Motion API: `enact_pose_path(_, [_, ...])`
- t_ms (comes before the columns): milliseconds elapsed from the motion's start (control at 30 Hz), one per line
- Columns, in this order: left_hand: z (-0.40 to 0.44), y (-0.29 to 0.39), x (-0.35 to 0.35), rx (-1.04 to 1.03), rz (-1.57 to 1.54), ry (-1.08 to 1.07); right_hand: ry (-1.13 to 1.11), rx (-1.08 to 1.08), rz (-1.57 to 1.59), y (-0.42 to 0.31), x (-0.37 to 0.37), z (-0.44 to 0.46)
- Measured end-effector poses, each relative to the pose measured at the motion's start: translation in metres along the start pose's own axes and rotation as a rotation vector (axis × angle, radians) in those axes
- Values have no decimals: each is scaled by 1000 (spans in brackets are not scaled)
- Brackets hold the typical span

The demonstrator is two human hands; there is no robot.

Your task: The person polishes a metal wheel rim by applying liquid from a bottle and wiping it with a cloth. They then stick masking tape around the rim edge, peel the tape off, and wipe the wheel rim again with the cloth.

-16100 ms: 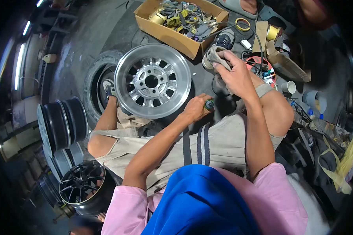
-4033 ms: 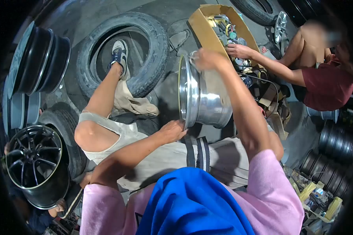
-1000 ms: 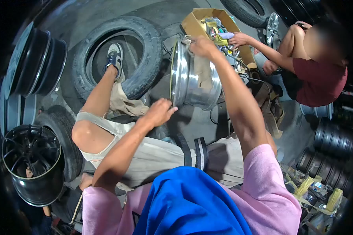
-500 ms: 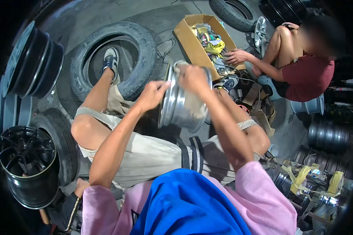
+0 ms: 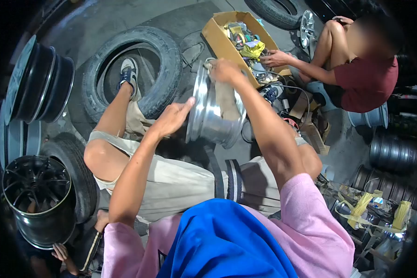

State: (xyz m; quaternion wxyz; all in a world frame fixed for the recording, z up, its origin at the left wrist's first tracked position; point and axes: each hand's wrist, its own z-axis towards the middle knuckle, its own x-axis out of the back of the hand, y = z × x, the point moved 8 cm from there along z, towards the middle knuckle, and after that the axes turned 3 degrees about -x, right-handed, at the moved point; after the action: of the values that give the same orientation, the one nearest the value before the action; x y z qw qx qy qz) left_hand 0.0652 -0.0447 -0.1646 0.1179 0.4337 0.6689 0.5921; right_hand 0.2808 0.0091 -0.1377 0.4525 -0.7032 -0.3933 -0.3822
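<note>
Left arm (image 5: pixel 136 176): it is bent at the elbow, and the forearm reaches forward and inward
Left hand (image 5: pixel 170 120): the thumb stands apart from the fingers, close to the edge of the wheel; if it touches, I cannot tell
Right arm (image 5: pixel 275 134): it goes forward across the wheel's far side, elbow a little bent
Right hand (image 5: pixel 225 72): the fingers are closed together, pinching the cloth (image 5: pixel 227 103) at the wheel's upper end
Wheel (image 5: pixel 200 118): silver, on its side between both hands, between the tire (image 5: pixel 170 76) and the cardboard box (image 5: pixel 215 41)
</note>
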Motion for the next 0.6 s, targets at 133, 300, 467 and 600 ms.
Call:
enact_pose_path(133, [8,14,6,-78,1,73,136,-96,-23,-3,-3,-14])
enact_pose_path(300, [36,19,11,-73,-52,138,610,138,254,-47,-51,-191])
enact_pose_path(467, [52,18,14,-74,-41,187,262,-40,228,-49,-85,-200])
enact_pose_path(600, [62,19,15,-48,-36,213,478,89,256,-49,-26,-160])
